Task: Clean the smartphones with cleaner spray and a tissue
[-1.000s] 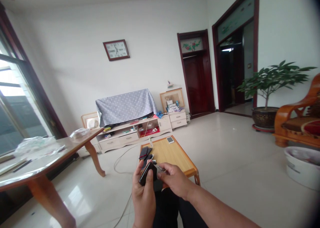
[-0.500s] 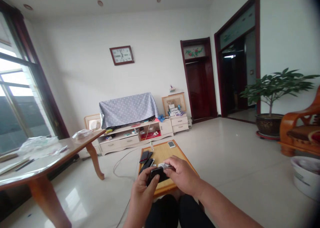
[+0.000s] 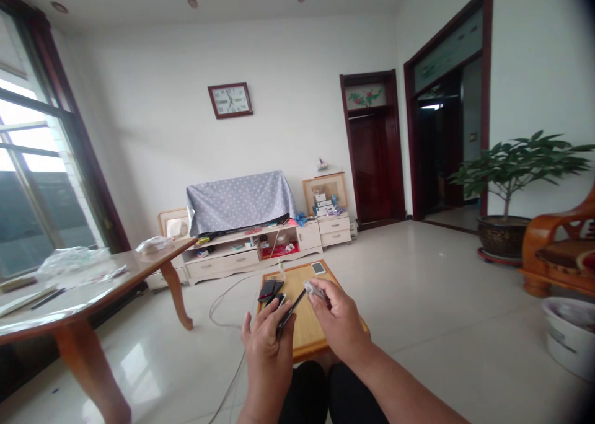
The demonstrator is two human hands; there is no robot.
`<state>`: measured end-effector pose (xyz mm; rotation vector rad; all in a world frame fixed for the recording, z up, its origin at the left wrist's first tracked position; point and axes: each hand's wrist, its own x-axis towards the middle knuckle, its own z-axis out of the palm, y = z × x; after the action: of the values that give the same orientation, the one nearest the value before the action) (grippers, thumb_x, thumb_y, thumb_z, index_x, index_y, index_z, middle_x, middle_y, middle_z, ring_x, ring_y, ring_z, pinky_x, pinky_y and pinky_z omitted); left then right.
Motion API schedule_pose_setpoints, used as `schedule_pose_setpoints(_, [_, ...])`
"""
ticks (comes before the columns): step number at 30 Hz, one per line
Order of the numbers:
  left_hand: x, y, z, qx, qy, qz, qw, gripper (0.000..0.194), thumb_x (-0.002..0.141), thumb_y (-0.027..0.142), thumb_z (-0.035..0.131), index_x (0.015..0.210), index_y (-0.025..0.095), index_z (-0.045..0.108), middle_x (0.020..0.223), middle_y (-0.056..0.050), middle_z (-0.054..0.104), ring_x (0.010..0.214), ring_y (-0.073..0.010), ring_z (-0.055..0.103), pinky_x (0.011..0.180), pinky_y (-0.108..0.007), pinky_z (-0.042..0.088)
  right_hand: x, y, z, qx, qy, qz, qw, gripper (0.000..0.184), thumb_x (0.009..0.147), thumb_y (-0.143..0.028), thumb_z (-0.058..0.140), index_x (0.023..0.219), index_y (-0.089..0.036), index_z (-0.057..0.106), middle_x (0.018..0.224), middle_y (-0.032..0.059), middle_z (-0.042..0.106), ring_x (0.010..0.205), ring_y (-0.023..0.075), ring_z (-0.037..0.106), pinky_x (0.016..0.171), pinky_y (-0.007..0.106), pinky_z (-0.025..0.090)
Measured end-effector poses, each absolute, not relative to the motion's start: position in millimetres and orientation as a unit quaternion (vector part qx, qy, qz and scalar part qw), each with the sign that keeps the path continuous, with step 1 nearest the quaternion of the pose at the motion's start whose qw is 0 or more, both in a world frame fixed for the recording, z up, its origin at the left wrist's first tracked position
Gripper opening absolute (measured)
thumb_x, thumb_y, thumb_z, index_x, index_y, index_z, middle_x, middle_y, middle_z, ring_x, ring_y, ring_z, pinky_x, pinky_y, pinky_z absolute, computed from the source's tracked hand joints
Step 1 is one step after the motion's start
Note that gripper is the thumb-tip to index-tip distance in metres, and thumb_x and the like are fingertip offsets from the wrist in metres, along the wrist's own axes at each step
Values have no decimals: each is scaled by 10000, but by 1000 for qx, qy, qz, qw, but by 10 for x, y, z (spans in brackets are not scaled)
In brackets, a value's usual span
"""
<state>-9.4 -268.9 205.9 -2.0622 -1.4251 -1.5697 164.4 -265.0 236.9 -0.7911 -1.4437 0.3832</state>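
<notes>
Above the low bamboo-topped table (image 3: pixel 300 276), both hands work over its near half. Left hand (image 3: pixel 266 363): fingers spread and upright, not closed into a fist; the lower end of a slim black phone (image 3: pixel 290 312) sits against them, with the grip apparently light, though its exact contact points are partly hidden. The phone shows edge-on, tilted, its upper end pointing up and right, and it is held clear of the table surface. Right hand (image 3: pixel 339 323): fingers curled, thumb and forefinger pressed together, pinching a pale wad (image 3: pixel 315 291), cloth or tissue, cannot tell which. The wad lies just beside the phone's upper end; whether they touch cannot be told.

On the table, toward its left edge, lie dark phones (image 3: pixel 271 291), stacked or overlapping. A white phone (image 3: pixel 318 268) lies near its far edge. A small clear bottle (image 3: pixel 281 269) stands just past that edge.

Step in hand, by judgement: phone in one hand, wad in the other, brought together at the phone's edge. Work at that spot calls for a steady phone and a firm pinch.
</notes>
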Motion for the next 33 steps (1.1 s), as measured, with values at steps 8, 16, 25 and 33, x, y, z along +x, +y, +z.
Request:
schedule_pose_setpoints(8, [-128, -2749, 1841, -711, -439, -511, 201, 321, 935, 269, 519, 1221, 313, 657, 1176, -37, 752, 1131, -225, 674, 1229, -498, 102, 1342, -3112, 2198, -219, -750, 180, 597, 309, 992, -216, 518, 1271, -265, 640, 1017, 68, 701, 936, 186, 664, 854, 306, 539])
schedule_pose_setpoints(16, [-149, -2852, 1783, -714, -440, -488, 241, 452, 876, 147, 577, 1282, 338, 637, 1183, -31, 753, 1113, -228, 695, 1242, -525, 41, 1493, -2763, 2207, -331, -644, 209, 658, 254, 997, -355, 541, 1134, -229, 713, 957, 67, 697, 884, 194, 656, 845, 315, 534])
schedule_pose_setpoints(25, [-135, -2858, 1774, -708, -439, -492, 255, 414, 886, 173, 586, 1270, 323, 623, 1176, -17, 756, 1131, -232, 685, 1236, -540, 68, 1421, -2941, 2153, -282, -646, 340, 623, 247, 964, -402, 592, 1084, -212, 696, 898, 42, 691, 766, 163, 628, 720, 275, 523])
schedule_pose_setpoints(33, [-147, -2838, 1740, -705, -441, -506, 229, 364, 905, 188, 560, 1240, 308, 636, 1180, -31, 754, 1133, -232, 685, 1235, -524, 73, 1305, -3004, 2151, -271, -645, 393, 597, 213, 947, -408, 619, 988, -203, 660, 783, -5, 627, 656, 123, 527, 642, 235, 472])
